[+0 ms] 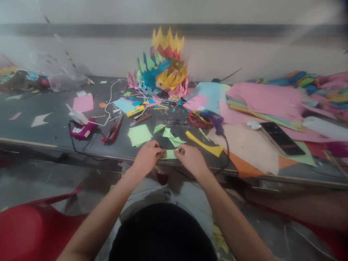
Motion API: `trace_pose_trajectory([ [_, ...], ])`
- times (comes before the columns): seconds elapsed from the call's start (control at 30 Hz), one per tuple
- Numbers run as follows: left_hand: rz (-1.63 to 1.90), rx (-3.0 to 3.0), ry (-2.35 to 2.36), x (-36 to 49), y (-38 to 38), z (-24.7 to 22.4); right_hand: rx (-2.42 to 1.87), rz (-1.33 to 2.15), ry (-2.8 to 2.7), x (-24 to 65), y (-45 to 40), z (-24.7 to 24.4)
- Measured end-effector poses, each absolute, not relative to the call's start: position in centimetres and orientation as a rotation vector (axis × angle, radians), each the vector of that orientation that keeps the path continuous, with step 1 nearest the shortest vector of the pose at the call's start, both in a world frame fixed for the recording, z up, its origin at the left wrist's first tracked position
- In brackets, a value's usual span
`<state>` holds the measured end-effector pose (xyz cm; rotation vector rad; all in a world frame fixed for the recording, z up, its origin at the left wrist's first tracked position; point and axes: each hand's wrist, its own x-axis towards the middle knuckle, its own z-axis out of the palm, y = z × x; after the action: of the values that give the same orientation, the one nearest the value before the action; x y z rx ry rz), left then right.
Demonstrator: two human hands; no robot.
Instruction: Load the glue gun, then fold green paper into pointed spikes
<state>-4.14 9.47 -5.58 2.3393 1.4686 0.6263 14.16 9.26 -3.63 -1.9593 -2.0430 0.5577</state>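
Observation:
Between my two hands, at the table's front edge, lies a small light green paper strip (170,154). My left hand (148,156) pinches its left end with fingers pressed together. Its right end is held by the closed fingers of my right hand (190,157). Just beyond my left hand sits a stack of light green paper squares (139,135). Folded green pieces (172,137) lie beyond the strip. A curved yellow paper strip (204,144) rests to the right of my right hand.
A colourful folded-paper model (165,69) stands at the back. Pliers (112,131), a purple device (83,130) and a yellow cutter (135,111) lie left; a glue gun (216,121), coloured sheets (266,101) and a phone (282,138) lie right. A red chair (24,232) is at lower left.

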Motion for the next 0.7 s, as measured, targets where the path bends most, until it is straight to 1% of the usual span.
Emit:
trace_pose_trajectory([
  [0.07,0.515,2.449,1.476,-4.8,9.6,-5.0,-1.956,0.503,-2.071,14.1,9.2,-3.7],
  [0.23,0.273,2.543,1.445,-5.4,10.3,-3.8,-1.660,0.092,-2.222,13.3,7.3,-4.3],
  [0.33,0.240,2.528,1.464,-5.3,10.4,-3.7,-1.549,0.091,-2.436,12.3,5.8,-4.9],
  [0.5,0.180,2.504,1.502,-5.1,10.2,-3.4,-1.692,0.088,-2.451,12.3,5.1,-5.6],
  [0.7,0.127,2.489,1.496,-5.0,10.2,-2.9,-1.914,-0.146,-2.386,16.4,5.3,-5.5],
])
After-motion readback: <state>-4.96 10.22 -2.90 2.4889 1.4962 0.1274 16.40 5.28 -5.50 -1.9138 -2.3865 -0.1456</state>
